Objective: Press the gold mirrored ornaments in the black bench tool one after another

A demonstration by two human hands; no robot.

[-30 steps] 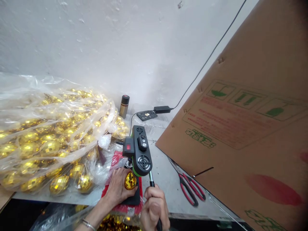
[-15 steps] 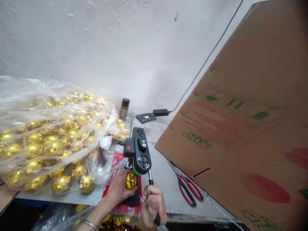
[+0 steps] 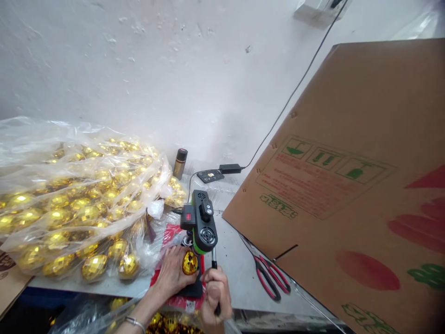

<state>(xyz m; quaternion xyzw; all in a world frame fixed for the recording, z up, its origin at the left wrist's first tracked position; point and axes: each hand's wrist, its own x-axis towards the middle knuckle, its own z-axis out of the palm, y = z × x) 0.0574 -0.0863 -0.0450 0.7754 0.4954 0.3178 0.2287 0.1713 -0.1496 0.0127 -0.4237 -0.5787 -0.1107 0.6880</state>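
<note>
My left hand (image 3: 173, 273) is closed around a gold mirrored ball (image 3: 190, 263), its thumb and fingers on the ball's sides. The ball sits under the front end of a small black and green bench drill press (image 3: 204, 222), above its dark base (image 3: 192, 290). Any drill bit is hidden by the press head. My right hand (image 3: 216, 292) is wrapped around the black grip of the press's metal lever (image 3: 213, 257), which points down toward me. A red plastic sheet (image 3: 171, 232) lies beneath the press.
Left stands a clear bag (image 3: 86, 185) full of gold balls. Right are red-handled scissors (image 3: 271, 278) and a large cardboard box (image 3: 330, 195). A spray can (image 3: 180, 163), phone (image 3: 210, 176) and power adapter (image 3: 230, 168) are near the wall. More gold balls lie below the table edge.
The view has shifted slightly. My right hand and the lever grip have moved a little to the left relative to the press. My left hand still holds the ball in the same place.
</note>
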